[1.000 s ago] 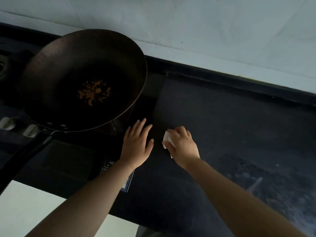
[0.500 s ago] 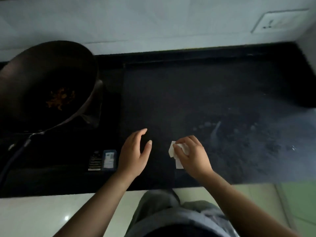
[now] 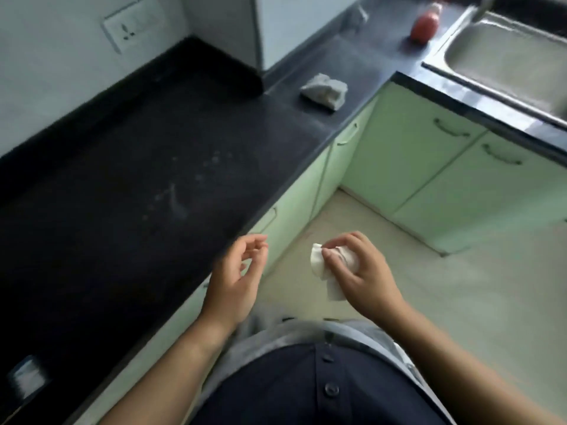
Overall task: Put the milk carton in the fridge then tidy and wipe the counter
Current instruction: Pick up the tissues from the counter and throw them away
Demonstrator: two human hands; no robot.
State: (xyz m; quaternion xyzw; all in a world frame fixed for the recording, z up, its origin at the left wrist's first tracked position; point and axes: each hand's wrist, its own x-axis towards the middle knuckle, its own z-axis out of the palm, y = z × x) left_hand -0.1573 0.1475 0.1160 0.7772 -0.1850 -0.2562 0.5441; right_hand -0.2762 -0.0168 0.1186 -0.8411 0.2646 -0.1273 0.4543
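Observation:
My right hand (image 3: 362, 271) grips a crumpled white tissue (image 3: 322, 268), held off the counter above the floor. My left hand (image 3: 236, 277) hovers just past the counter's front edge, fingers loosely curled with nothing in them. The black counter (image 3: 129, 185) stretches to the left and shows faint pale smears and spots near its middle. A grey crumpled cloth (image 3: 323, 91) lies on the counter farther along, toward the corner. No milk carton or fridge is in view.
A steel sink (image 3: 503, 59) sits at the top right, with a red bottle-like thing (image 3: 425, 24) beside it. Pale green cabinets (image 3: 429, 167) run under the counter. A wall socket (image 3: 132, 30) is on the back wall. Beige floor lies below my hands.
The view has swung right, away from the pan and stove, toward the sink corner. Both hands have come off the counter and now hang past its front edge, the tissue still in the right.

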